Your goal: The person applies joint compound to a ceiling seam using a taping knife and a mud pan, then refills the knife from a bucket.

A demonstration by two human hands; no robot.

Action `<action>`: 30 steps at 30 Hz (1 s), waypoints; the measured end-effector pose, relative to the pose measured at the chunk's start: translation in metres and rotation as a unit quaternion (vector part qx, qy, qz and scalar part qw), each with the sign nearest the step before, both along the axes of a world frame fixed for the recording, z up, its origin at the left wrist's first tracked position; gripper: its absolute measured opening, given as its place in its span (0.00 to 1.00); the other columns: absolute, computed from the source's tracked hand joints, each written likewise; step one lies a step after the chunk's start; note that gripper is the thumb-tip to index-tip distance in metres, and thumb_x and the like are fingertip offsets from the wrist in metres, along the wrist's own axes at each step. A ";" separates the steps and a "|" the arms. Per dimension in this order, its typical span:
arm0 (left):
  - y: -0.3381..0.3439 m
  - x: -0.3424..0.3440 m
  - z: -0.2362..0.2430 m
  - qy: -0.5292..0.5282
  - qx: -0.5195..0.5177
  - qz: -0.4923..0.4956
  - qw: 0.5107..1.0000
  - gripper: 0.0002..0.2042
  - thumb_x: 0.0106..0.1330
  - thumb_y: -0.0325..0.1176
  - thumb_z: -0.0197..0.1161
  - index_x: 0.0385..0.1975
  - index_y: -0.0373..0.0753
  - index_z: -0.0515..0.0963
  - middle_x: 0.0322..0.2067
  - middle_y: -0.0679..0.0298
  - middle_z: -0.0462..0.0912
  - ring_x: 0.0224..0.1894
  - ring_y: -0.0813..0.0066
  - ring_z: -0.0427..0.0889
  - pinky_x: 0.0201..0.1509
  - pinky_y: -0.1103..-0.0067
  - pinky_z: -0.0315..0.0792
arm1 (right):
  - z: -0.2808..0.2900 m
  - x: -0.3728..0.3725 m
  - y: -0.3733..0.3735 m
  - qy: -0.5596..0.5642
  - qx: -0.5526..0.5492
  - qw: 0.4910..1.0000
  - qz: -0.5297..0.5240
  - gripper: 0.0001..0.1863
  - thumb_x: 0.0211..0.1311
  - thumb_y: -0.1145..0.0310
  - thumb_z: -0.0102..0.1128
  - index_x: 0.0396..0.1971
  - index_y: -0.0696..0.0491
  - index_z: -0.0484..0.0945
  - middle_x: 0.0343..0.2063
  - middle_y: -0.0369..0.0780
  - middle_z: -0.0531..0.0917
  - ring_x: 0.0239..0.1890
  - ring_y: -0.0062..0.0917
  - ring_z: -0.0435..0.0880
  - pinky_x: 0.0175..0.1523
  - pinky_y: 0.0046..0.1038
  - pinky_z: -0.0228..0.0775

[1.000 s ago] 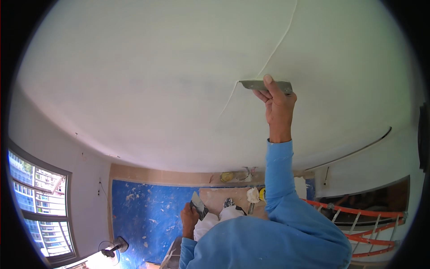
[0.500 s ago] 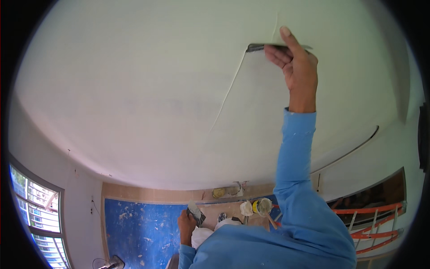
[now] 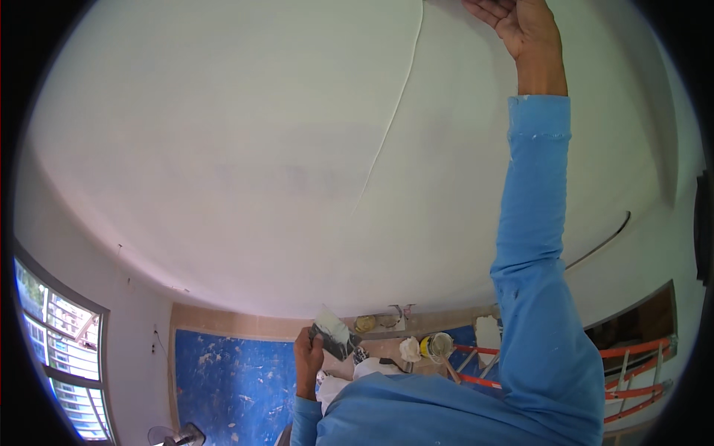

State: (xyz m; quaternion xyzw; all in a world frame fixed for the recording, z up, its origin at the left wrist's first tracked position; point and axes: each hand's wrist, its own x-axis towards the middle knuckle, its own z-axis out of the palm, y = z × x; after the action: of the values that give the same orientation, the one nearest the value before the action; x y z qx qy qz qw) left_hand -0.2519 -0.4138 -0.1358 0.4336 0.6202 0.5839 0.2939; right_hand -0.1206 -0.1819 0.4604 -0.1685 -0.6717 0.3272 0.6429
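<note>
Left hand (image 3: 308, 362) low, right hand (image 3: 532, 30) high on my remote feed;
the left grips a scraper (image 3: 333, 334), probably low to be handy; a white ridge (image 3: 388, 126) climbs the wall (image 3: 223, 111); the right's grip I cannot tell, cropped above.

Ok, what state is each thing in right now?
Left grip: closed on putty knife
Putty knife: smeared white
Right grip: raised, cut off by picture edge; hold unclear
White wall ridge: thin, unsmoothed
Yellow can: open
Blue floor covering: white-spattered
Orange ladder: partly hidden by sleeve
Fan: cropped; running unclear
</note>
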 end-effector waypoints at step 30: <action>0.027 0.008 0.101 -0.370 0.118 0.025 0.921 0.16 0.68 0.29 0.58 0.52 0.26 0.70 0.45 0.56 0.79 0.48 0.70 0.78 0.57 0.73 0.71 | -0.667 0.048 0.005 -0.134 -0.646 0.743 0.118 0.16 0.70 0.60 0.53 0.46 0.58 0.76 0.41 0.40 0.82 0.40 0.33 0.83 0.47 0.39 0.77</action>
State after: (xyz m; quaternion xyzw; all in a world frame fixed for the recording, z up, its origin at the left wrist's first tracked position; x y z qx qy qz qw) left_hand -0.2434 -0.3865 -0.0351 0.2023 0.4047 0.7790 0.4341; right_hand -0.0729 -0.1772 -0.2062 -0.5049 -0.3935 0.7298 0.2402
